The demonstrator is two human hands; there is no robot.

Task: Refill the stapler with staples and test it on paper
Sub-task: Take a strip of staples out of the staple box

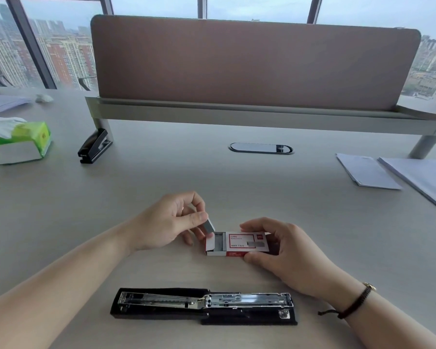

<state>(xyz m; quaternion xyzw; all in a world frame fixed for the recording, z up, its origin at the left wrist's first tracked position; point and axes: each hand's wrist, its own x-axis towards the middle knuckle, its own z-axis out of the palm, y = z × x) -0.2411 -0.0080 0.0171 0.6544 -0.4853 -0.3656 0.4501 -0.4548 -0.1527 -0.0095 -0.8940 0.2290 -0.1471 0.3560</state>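
The left hand [170, 221] pinches a short silver strip of staples [210, 225] between thumb and forefinger, the fingers drawn narrow around it; the strip tilts down with its lower end at the open mouth of the staple box [237, 243]. The right hand [285, 253] grips that red and white box from its right end, fingers over the far side and thumb against the near side, so the box is pinned between them; whether it rests on the desk [161, 172] or is lifted just off it cannot be told. The box's left flap hangs open and more staples show inside. Near the front edge of the desk, just before the hands, the black stapler [204, 306] lies swung fully open, its metal channel facing up. Two stacks of paper [368, 172] sit towards the right edge, well apart from the hands. Towards the left edge stand a green tissue box [20, 142] and a second, closed stapler [95, 146].
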